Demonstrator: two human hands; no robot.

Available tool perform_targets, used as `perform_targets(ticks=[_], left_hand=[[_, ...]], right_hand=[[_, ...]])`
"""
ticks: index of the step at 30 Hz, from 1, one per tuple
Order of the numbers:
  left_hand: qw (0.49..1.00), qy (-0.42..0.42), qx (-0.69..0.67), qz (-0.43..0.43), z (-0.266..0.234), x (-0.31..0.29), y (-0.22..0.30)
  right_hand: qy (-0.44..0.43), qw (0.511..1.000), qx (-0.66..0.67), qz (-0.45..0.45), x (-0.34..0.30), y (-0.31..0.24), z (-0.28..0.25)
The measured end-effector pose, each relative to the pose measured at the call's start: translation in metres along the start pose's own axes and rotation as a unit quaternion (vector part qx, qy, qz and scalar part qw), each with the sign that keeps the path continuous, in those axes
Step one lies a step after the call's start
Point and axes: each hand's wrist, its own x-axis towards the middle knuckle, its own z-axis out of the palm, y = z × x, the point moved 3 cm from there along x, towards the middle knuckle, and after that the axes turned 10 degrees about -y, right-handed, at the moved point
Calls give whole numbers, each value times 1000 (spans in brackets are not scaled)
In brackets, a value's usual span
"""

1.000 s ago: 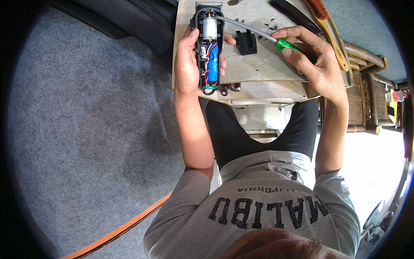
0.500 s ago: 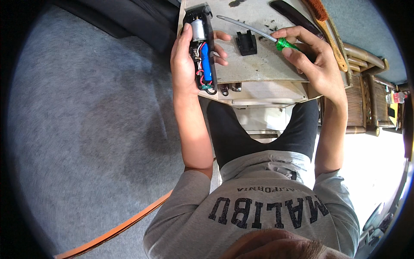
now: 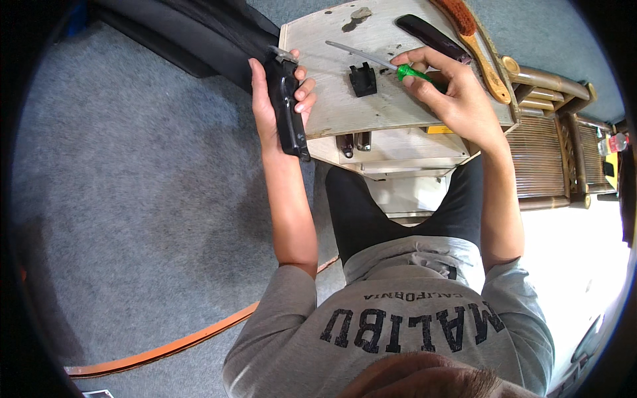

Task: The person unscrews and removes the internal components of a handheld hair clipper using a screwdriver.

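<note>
My left hand [image 3: 264, 106] is closed round a black hair clipper [image 3: 287, 109], its metal blade end up and away from me, off the table's left edge. The clipper's side with the motor and wiring is turned out of sight. In my right hand [image 3: 451, 89] is a screwdriver [image 3: 406, 71], gripped by its green handle, its metal shaft pointing left over the table. Between the hands, a small black plastic clipper part [image 3: 363, 79] lies on the wooden tabletop [image 3: 398, 109].
At the table's far right lie a dark, long-handled object [image 3: 432, 38] and a brush [image 3: 483, 60] with a wooden handle. Dark hair clippings and a stain mark the top. Below is an open shelf [image 3: 405, 142] holding two dark items. Bamboo furniture [image 3: 544, 152] stands right; black cloth [image 3: 192, 36] hangs left.
My left hand has turned the clipper over, from its open inside to its black outer casing, and moved it left and nearer me. My right hand has shifted slightly left with the screwdriver.
</note>
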Motion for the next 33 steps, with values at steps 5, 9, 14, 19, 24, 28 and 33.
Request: perform_targets(ticks=[5, 9, 14, 19, 24, 28, 33], left_hand=[[996, -63, -51, -20, 7, -4, 1], [997, 66, -18, -21, 18, -4, 1], [993, 114, 42, 0, 18, -8, 2], [998, 60, 14, -23, 15, -9, -2], [998, 52, 1, -31, 17, -7, -6], [990, 51, 111, -64, 18, -4, -7], [972, 91, 189, -108, 30, -4, -6]], right_hand=[[-29, 999, -30, -1, -1, 0, 2], [-55, 998, -27, -27, 0, 3, 2], [-84, 994, -69, -27, 1, -3, 4], [-47, 997, -63, -2, 2, 6, 8], [76, 984, -160, 23, 0, 6, 5], [55, 990, -124, 45, 3, 9, -2], [-24, 999, 34, 28, -6, -2, -16]])
